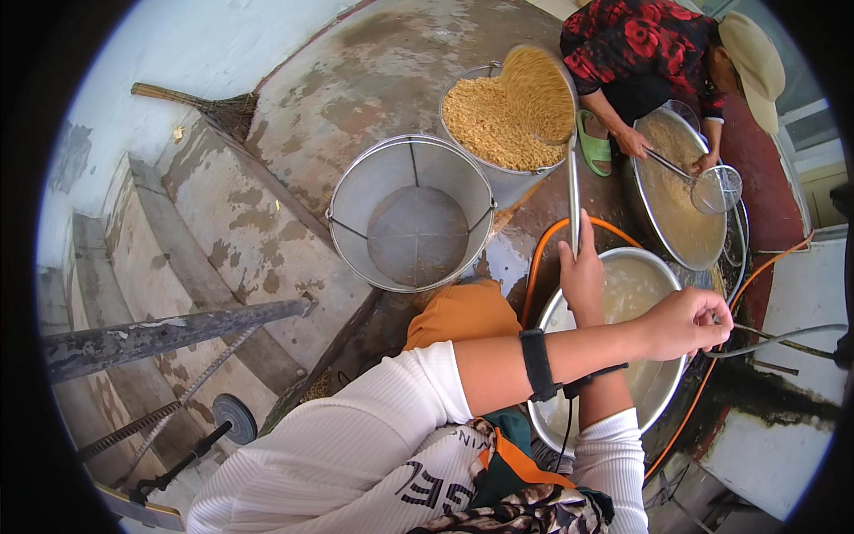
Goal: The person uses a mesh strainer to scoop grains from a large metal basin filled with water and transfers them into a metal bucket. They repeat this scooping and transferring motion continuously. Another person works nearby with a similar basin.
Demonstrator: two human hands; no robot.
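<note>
My right hand (582, 277) grips the metal handle of a long-handled round strainer (572, 200). Its head, tipped over a metal bucket (514, 187), carries wet yellowish grain (539, 90) that looks blurred. More grain (490, 123) fills the bucket nearly to the rim. My left arm crosses over the right one. My left hand (687, 324), fingers curled in with nothing visible in them, hangs above the right rim of a metal basin (657, 267) of cloudy water. Nearer me stands a second metal bucket (347, 180) with a flat screened bottom.
A co-worker (640, 47) bends over an oval tub (644, 200) of murky water and grain, holding a wire skimmer (717, 190). An orange hose (534, 267) runs around the basin. Left are concrete steps (200, 220), a metal rail (180, 330) and a broom (227, 110).
</note>
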